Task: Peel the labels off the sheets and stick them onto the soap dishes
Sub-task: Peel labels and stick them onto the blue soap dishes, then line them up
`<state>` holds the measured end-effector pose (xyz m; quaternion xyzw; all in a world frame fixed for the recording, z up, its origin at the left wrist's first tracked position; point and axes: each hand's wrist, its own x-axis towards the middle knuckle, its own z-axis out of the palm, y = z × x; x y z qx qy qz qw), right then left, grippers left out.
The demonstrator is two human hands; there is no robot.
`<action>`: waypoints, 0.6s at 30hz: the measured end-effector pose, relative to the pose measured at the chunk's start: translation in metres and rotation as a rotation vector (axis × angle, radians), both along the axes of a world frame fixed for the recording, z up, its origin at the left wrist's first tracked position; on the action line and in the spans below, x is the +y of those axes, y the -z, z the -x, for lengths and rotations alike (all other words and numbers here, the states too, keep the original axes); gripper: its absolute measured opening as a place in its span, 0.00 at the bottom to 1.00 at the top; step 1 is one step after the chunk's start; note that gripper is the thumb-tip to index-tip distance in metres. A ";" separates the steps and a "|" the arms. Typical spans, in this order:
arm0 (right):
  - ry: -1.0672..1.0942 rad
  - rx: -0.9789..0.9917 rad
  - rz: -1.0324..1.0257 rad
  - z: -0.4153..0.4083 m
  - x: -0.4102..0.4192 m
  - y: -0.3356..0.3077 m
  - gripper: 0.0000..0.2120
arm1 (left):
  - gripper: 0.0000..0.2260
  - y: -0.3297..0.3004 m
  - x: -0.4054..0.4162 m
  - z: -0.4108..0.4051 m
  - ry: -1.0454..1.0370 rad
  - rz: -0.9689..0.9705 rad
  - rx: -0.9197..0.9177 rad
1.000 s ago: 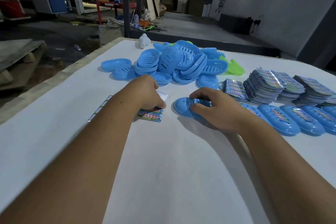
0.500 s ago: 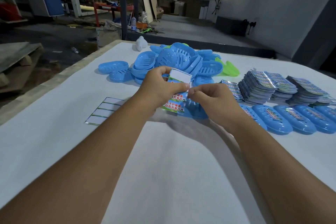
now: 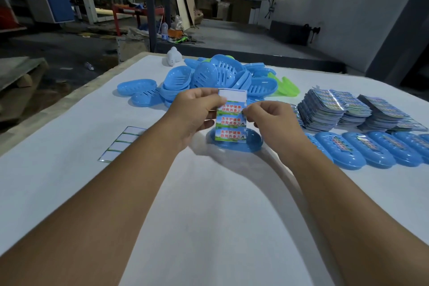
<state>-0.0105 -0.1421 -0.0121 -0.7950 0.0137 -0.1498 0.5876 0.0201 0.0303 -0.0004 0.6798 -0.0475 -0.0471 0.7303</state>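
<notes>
Peeling step: left hand [image 3: 193, 109] grips label sheet [image 3: 231, 121], right hand [image 3: 270, 121] pinches a label edge; next, stick onto soap dish [image 3: 241, 144] below.

Soap dishes [image 3: 210, 79] — uniform light blue, slotted; two bright green pieces [image 3: 286, 87] beside the pile. Label sheet [image 3: 231, 118]: top panel white, three labels below with red characters on a blue-and-green ground. Spent backing sheet [image 3: 121, 144] — white panels, green dividing lines. Worktop [image 3: 209, 204]: plain white.

Label sheet [image 3: 230, 121]: red Chinese text, repeated per label, roughly "洗手护健康 你我共参与".
</notes>
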 end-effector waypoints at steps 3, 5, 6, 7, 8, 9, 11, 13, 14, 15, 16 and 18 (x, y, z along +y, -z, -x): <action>0.039 0.004 -0.010 -0.001 -0.006 -0.001 0.13 | 0.07 -0.003 0.001 -0.001 -0.064 -0.086 -0.077; 0.045 0.010 -0.010 -0.001 -0.007 0.000 0.14 | 0.08 -0.003 0.001 0.000 -0.092 -0.151 -0.122; 0.047 0.013 -0.011 -0.001 -0.007 0.000 0.14 | 0.08 -0.003 0.000 0.001 -0.101 -0.174 -0.138; 0.047 0.014 -0.013 -0.002 -0.007 0.000 0.14 | 0.08 -0.003 0.000 0.002 -0.106 -0.187 -0.149; 0.047 0.016 -0.016 -0.002 -0.007 0.000 0.14 | 0.08 -0.004 0.000 0.002 -0.107 -0.194 -0.158; 0.048 0.017 -0.019 -0.002 -0.008 0.001 0.14 | 0.08 -0.004 0.000 0.003 -0.107 -0.198 -0.165; 0.048 0.018 -0.023 -0.003 -0.008 0.000 0.15 | 0.09 -0.005 0.001 0.004 -0.106 -0.204 -0.180; 0.041 0.022 -0.033 -0.003 -0.009 0.000 0.15 | 0.09 -0.006 0.000 0.006 -0.101 -0.198 -0.192; 0.040 0.024 -0.040 -0.003 -0.009 0.000 0.14 | 0.09 -0.006 0.000 0.007 -0.095 -0.197 -0.197; 0.041 0.025 -0.046 -0.003 -0.010 0.000 0.14 | 0.09 -0.007 0.000 0.007 -0.089 -0.198 -0.202; 0.044 0.025 -0.048 -0.004 -0.010 0.000 0.14 | 0.10 -0.007 0.000 0.008 -0.085 -0.201 -0.208; 0.051 0.028 -0.048 -0.005 -0.011 0.000 0.15 | 0.10 -0.007 0.000 0.008 -0.081 -0.210 -0.217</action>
